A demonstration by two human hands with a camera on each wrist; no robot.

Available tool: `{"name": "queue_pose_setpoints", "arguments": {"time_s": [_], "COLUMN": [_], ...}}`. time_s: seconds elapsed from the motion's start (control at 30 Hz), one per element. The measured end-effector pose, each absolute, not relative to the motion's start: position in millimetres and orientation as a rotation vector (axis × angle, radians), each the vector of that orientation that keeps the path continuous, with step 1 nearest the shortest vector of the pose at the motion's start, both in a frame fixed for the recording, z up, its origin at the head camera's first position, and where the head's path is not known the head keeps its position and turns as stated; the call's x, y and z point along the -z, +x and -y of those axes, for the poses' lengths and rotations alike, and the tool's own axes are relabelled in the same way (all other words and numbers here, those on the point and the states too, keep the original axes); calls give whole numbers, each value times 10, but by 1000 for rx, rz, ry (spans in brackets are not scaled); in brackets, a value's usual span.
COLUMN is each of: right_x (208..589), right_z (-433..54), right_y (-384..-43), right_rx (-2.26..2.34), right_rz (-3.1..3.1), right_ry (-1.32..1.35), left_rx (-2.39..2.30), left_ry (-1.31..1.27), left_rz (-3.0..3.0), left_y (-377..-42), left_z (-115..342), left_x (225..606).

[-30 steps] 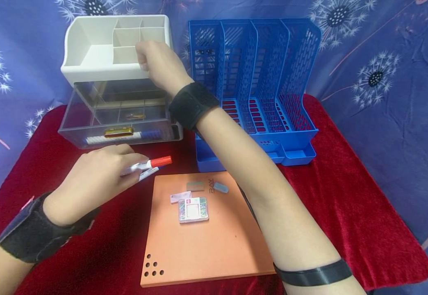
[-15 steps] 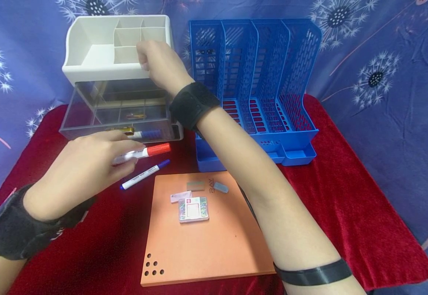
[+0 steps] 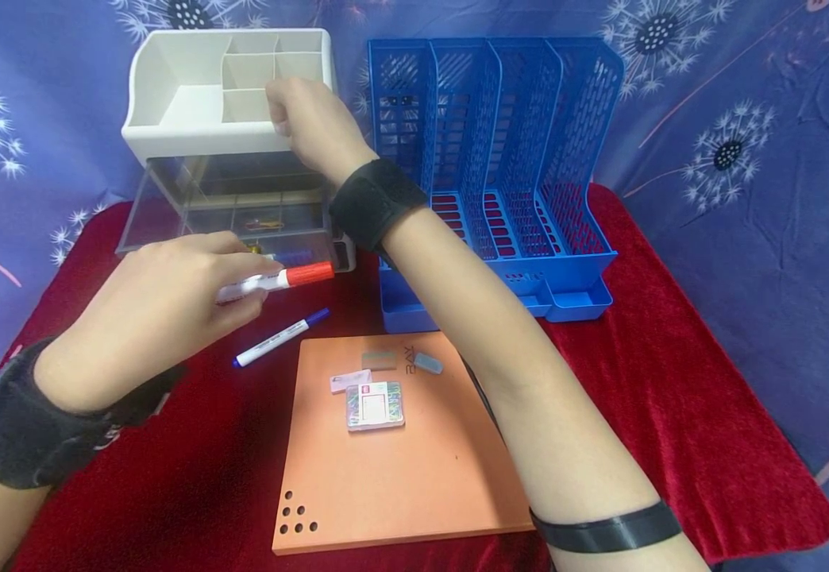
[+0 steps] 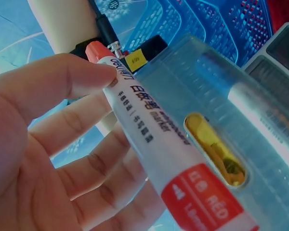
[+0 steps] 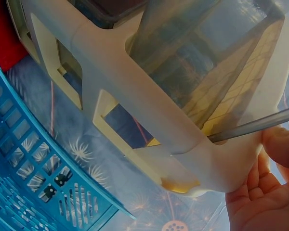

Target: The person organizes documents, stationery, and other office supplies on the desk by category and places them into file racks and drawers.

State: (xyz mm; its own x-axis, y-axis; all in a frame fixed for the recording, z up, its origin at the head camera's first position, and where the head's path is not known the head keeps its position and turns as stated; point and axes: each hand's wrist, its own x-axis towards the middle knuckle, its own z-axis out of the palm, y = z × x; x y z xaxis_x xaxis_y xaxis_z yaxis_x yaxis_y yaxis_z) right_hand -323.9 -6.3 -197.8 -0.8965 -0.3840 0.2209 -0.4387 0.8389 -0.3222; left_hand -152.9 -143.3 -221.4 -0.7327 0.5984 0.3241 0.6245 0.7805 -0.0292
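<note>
My left hand [image 3: 164, 294] pinches a red whiteboard marker [image 4: 154, 125] between thumb and fingers, its red cap pointing right in the head view. The marker is above the pulled-out clear drawer [image 4: 183, 62] of a white desk organizer [image 3: 207, 141]. The drawer has a gold handle [image 4: 215, 149] and holds a blue-capped marker [image 4: 260, 115]. My right hand [image 3: 310, 119] has its fingers curled at the organizer's upper front rim; in the right wrist view, its thumb and fingers grip that white edge. A slim blue-capped marker [image 3: 271, 342] lies on the red cloth, below my left hand.
A blue file rack [image 3: 493, 151] stands right of the organizer, behind my right forearm. On an orange board [image 3: 386, 485] lie a clear box of coloured clips [image 3: 375, 407], a pale pink block [image 3: 350, 381] and two small pale items. Red cloth [image 3: 707, 413] covers the table.
The slim blue-capped marker has left my left hand and now lies on the cloth. That hand has moved up toward the drawer with the red whiteboard marker. My right hand stays put.
</note>
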Motion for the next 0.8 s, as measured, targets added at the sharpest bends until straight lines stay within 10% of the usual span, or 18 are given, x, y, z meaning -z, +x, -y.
{"name": "queue_pose_setpoints", "arguments": {"time_s": [0.8], "right_x": [1974], "right_z": [59], "right_y": [-3243], "right_rx": [-562], "right_rz": [2867], "right_ry": [643], "left_rx": [99], "left_ry": [-918], "left_rz": [2613], "left_y": [-1705], "left_z": [1560], "left_x": [2058]}}
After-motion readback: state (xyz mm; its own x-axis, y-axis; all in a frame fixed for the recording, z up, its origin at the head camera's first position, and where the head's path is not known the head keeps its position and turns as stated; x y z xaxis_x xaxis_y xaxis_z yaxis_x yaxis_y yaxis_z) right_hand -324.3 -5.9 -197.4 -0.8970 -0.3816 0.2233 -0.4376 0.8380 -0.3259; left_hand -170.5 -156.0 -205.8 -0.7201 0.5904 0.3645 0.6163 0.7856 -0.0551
